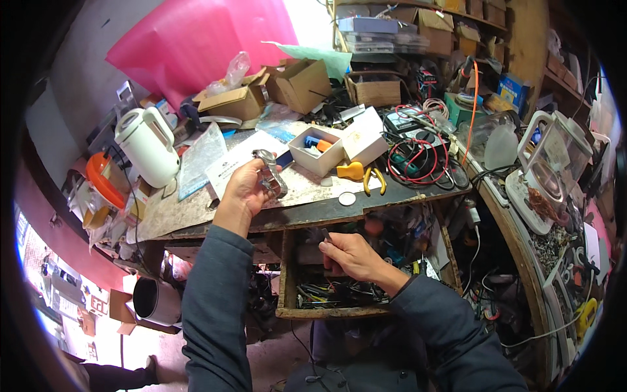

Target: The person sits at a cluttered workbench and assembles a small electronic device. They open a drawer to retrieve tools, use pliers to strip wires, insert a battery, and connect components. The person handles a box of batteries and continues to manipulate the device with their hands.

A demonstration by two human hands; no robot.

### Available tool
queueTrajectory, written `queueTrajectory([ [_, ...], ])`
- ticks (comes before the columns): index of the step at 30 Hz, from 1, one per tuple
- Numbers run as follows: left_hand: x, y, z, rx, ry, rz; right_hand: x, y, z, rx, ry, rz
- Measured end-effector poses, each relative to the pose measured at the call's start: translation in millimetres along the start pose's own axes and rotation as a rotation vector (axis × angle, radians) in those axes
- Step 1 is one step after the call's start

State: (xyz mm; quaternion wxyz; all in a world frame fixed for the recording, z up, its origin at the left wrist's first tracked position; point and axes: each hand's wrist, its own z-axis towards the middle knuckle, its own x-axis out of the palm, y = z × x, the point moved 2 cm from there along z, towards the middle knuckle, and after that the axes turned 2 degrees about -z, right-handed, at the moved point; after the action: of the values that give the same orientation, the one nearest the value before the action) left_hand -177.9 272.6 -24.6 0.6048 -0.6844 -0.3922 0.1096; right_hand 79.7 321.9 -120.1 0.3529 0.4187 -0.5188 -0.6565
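Observation:
A silver wristwatch [266, 157] with a metal band is gripped in my left hand [241, 188], raised over the front edge of the workbench. My right hand [354, 256] is closed around a small dark stick-like tool [325, 233]; only its end shows, so its kind is unclear. That hand hovers above an open wooden drawer [339, 313] full of thin tools. On the bench to the right of the watch lie a round white disc [347, 198], yellow-handled pliers [374, 181] and a yellow object [351, 171]. Behind them stands an open white box [316, 159] with blue and orange things inside.
A white kettle-like jug [147, 147] stands at the left. Red and black cables [418, 160] lie coiled at the right, near a clear jug [565, 153]. Cardboard boxes [300, 86] line the back. At the lower left, another person's leg [124, 375] shows.

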Motion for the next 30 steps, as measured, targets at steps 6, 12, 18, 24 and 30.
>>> queueTrajectory([
  [6,2,-4,-8,0.077,0.016,0.167,1,0,0,0.010,0.007,0.020],
  [12,24,-16,-34,0.224,0.017,0.365,-1,1,-2,0.044,0.000,0.122],
  [18,40,-24,-42,0.364,0.020,0.492,-7,-1,0,-0.022,-0.013,0.303],
  [24,42,-26,-51,0.549,-0.099,0.662,-8,6,0,-0.026,-0.026,0.456],
  [30,45,-28,-57,0.622,-0.122,0.819,-9,3,1,-0.020,-0.024,0.435],
])
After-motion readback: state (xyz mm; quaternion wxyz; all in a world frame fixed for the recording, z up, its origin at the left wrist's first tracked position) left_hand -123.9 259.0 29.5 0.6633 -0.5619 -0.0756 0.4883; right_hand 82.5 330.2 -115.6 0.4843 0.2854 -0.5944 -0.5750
